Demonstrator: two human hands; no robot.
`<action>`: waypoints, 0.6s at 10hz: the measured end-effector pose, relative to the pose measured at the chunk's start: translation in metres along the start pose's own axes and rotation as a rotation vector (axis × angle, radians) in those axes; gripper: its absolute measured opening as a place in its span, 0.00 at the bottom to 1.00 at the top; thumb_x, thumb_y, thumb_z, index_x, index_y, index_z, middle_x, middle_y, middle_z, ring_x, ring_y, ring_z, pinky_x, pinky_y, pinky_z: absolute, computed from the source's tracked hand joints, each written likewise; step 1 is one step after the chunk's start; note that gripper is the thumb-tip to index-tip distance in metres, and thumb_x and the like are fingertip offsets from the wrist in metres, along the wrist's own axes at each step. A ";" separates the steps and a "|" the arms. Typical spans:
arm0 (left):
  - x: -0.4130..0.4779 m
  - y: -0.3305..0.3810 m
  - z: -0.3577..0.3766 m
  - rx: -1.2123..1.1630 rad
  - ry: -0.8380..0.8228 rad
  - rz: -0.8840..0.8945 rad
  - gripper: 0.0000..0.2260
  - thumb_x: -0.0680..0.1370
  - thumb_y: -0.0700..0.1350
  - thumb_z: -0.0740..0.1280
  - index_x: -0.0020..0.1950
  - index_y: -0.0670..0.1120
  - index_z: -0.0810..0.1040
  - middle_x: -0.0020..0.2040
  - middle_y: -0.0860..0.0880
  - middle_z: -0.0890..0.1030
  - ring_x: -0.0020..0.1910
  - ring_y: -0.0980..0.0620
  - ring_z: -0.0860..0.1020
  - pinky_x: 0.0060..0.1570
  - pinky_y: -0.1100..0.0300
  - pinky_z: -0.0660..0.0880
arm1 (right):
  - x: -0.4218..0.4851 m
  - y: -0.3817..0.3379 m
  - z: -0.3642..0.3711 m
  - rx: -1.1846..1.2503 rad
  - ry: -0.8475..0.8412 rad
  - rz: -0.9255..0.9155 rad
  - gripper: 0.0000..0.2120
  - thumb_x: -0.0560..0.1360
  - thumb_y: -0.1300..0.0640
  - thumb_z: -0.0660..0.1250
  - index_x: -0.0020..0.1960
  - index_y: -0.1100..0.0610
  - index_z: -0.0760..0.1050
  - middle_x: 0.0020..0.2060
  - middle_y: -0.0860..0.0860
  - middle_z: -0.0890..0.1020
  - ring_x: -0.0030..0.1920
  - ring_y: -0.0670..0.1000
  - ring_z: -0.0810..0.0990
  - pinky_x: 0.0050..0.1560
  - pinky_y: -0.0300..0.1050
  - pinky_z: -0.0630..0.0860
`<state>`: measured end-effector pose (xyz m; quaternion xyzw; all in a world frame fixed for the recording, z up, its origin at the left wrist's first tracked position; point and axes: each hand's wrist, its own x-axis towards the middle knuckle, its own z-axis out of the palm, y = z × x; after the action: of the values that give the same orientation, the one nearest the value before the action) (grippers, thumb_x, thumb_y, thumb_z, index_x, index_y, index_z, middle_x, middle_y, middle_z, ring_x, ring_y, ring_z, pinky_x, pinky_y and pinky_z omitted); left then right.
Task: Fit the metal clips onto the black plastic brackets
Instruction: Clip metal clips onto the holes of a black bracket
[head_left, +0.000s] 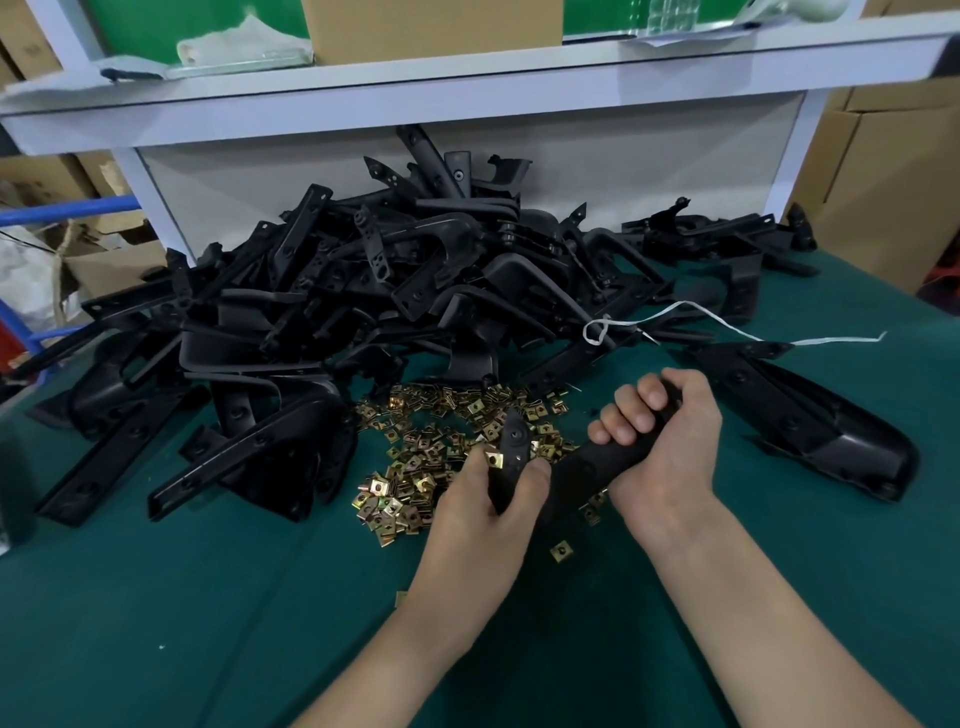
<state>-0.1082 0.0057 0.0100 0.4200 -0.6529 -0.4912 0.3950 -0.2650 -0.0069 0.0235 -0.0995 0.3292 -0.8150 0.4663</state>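
right hand (657, 441) grips bracket (582, 467) steady; left hand (488, 499) pinches clip (493, 459), probably lining it onto the tab

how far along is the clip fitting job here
Done: no bracket shows a fitted clip that I can tell. In hand: the right hand grips one black bracket, and the left hand pinches a metal clip against its end. Left: the big bracket pile and the loose clip heap.
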 end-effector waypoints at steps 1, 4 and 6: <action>0.000 -0.002 0.000 0.023 -0.002 0.024 0.09 0.81 0.53 0.65 0.50 0.49 0.78 0.46 0.49 0.84 0.47 0.50 0.80 0.50 0.53 0.76 | 0.000 0.000 0.000 0.003 -0.003 0.012 0.17 0.76 0.51 0.58 0.29 0.51 0.63 0.24 0.47 0.61 0.24 0.48 0.60 0.26 0.40 0.65; 0.000 -0.005 -0.001 0.033 0.004 0.055 0.09 0.82 0.52 0.65 0.45 0.50 0.76 0.38 0.52 0.80 0.36 0.59 0.75 0.38 0.69 0.71 | 0.000 0.000 0.000 0.000 0.003 0.022 0.18 0.76 0.51 0.58 0.28 0.51 0.63 0.23 0.47 0.62 0.23 0.48 0.60 0.25 0.41 0.66; 0.001 -0.005 -0.001 0.073 0.018 0.098 0.09 0.82 0.51 0.65 0.44 0.49 0.74 0.34 0.57 0.78 0.34 0.61 0.74 0.37 0.71 0.69 | 0.001 0.000 0.000 0.002 0.007 0.026 0.18 0.76 0.51 0.58 0.28 0.51 0.63 0.23 0.47 0.62 0.23 0.48 0.60 0.25 0.41 0.66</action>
<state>-0.1069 0.0043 0.0055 0.4060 -0.6867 -0.4431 0.4090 -0.2655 -0.0072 0.0235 -0.0917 0.3313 -0.8096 0.4757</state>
